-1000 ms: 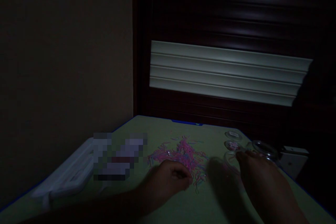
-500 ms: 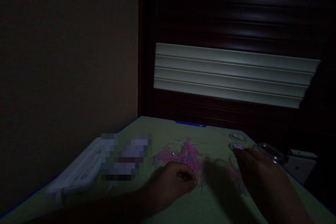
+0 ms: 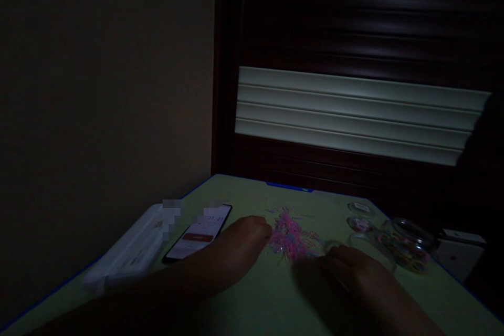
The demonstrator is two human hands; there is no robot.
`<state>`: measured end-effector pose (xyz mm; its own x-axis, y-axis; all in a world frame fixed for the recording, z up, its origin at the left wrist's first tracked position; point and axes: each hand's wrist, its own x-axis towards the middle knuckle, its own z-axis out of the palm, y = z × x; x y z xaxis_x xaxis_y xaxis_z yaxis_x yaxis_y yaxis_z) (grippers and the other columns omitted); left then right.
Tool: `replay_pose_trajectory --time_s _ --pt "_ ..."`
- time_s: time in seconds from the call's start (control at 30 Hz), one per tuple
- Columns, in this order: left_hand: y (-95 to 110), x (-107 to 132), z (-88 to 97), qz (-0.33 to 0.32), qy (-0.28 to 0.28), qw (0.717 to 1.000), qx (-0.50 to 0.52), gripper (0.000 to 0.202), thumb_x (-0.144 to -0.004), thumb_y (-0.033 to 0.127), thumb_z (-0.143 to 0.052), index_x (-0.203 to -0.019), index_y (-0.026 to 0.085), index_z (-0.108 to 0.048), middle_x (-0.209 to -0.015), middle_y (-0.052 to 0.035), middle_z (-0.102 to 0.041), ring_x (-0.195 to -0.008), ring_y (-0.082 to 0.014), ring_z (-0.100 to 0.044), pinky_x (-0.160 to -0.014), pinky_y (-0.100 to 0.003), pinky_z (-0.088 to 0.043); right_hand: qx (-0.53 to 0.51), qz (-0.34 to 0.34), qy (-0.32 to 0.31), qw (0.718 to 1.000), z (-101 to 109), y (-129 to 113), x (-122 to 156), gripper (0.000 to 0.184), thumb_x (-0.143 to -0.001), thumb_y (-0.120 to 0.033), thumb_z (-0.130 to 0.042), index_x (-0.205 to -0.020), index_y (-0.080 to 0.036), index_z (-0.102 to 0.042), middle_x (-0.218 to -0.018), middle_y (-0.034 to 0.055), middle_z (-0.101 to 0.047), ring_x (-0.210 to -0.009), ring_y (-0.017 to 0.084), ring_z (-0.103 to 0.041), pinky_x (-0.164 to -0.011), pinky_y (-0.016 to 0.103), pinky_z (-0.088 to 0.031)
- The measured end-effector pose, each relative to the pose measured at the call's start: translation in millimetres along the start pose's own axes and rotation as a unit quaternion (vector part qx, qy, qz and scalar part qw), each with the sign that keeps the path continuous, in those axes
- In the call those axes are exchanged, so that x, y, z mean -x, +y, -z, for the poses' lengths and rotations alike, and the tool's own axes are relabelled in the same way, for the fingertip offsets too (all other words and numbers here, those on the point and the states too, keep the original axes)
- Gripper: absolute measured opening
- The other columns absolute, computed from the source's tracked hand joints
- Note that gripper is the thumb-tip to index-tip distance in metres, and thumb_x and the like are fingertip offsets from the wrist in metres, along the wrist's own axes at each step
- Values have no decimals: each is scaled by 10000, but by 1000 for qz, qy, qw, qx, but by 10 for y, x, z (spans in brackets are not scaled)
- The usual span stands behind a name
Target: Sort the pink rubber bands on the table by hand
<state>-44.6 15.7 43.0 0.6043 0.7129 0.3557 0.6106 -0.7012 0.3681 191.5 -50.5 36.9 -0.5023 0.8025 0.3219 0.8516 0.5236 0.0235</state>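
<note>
A loose pile of small pink, thin rubber bands, with a few bluish ones mixed in, lies in the middle of the pale green tabletop. My left hand rests at the pile's left edge, fingers curled and close together, palm down. On the pile's lower right is my right hand, its fingers bent and pressed together at the near edge. Whatever either set of fingertips may pinch is hidden. A dark shadow falls on the table between the two hands.
A clear jar with colourful bands stands at the right. Small round clear containers sit left of it. A phone with a lit screen and a long white case are on the left. A white box lies beyond the right edge.
My right hand has come left and down from the round containers to the pile. My left hand has moved up and left to its edge. The pile looks narrower.
</note>
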Motion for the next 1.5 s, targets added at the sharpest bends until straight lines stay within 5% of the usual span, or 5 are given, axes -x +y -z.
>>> replay_pose_trajectory --time_s 0.27,0.5,0.83,1.17,1.5 --pt "-190 99 208 107 -90 990 -30 188 -779 209 -440 -676 187 -596 -671 -8 -576 -603 -151 -503 -591 -244 -343 4 -3 -7 1000 15 -11 0 193 -752 -51 -500 -785 -197 -622 -730 35 -604 -649 152 -552 -564 231 -386" --pt "-124 124 249 139 -151 977 -51 174 -742 194 -439 -778 194 -609 -781 -27 -596 -710 -173 -531 -629 -249 -365 1 -21 -25 999 -39 -5 3 163 -718 -53 -554 -756 -200 -615 -724 31 -599 -638 154 -543 -560 236 -380" --pt "-149 150 213 90 -146 982 -74 147 -721 163 -427 -743 182 -571 -782 -21 -573 -695 -163 -514 -603 -255 -341 -13 -29 -43 999 107 -101 -11 162 -806 -101 -484 -776 -197 -611 -747 42 -596 -657 154 -542 -578 245 -382" --pt "221 113 354 144 -176 965 -127 175 -762 164 -379 -752 169 -553 -750 -40 -565 -671 -184 -511 -534 -261 -311 -1 -32 -26 999 60 -77 -19 158 -778 -88 -510 -772 -207 -613 -732 34 -597 -655 156 -553 -560 239 -379" --pt "120 147 297 93 -145 983 -69 265 -851 171 -315 -957 191 -557 -948 -67 -577 -847 -216 -533 -718 -294 -385 -11 -16 -23 1000 -3 -27 -17 154 -778 -86 -512 -779 -201 -614 -729 35 -609 -644 151 -554 -565 235 -378"
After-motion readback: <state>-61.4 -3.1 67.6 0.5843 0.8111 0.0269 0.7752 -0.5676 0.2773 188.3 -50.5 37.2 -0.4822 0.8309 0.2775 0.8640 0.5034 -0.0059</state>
